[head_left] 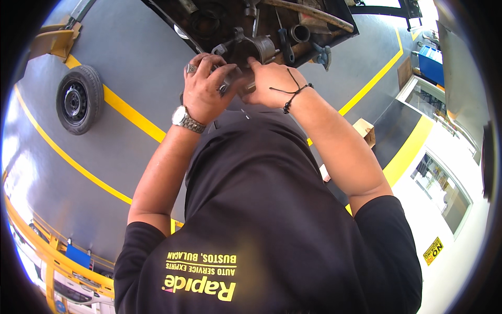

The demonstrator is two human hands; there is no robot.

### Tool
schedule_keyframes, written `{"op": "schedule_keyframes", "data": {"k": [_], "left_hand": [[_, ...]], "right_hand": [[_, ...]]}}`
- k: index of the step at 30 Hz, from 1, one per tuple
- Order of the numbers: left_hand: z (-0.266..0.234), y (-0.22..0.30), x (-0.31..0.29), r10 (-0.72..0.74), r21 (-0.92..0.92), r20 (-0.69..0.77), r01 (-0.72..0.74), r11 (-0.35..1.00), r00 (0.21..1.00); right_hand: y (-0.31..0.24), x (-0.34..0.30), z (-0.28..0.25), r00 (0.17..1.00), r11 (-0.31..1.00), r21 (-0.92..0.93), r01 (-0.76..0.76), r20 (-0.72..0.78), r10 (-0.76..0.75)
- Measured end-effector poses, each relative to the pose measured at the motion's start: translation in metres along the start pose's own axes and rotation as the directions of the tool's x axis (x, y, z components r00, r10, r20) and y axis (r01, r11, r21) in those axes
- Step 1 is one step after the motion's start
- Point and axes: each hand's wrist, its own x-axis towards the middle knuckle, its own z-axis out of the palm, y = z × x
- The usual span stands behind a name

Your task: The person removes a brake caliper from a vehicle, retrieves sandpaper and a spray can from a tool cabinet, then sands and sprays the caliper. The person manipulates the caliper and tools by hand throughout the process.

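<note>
The left hand (pixel 205 86) and right hand (pixel 272 83) cover whatever small part sits between their fingers below the metal caliper (pixel 251 48). The tray of rusty parts (pixel 314 21) is cut off by the frame's top edge, and the far-right shelves blur out.

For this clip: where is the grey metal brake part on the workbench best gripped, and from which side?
Probably by the round cylinder body of the brake part, coming from the near edge of the workbench; its lugs and the tools crowd the far side. The left hand and right hand already meet just below it.
</note>
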Motion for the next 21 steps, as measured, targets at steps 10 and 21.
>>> {"op": "schedule_keyframes", "data": {"k": [10,21], "left_hand": [[-0.02,0.025,0.062,-0.06,0.339,0.639,-0.21,0.917,0.767],[-0.021,0.037,0.103,-0.202,0.318,0.864,-0.188,0.929,0.461]], "right_hand": [[0.041,-0.031,-0.008,0.951,0.913,0.406,0.047,-0.297,0.083],[0.08,0.033,0.038,0.643,0.831,-0.006,0.557,-0.63,-0.435]]}}
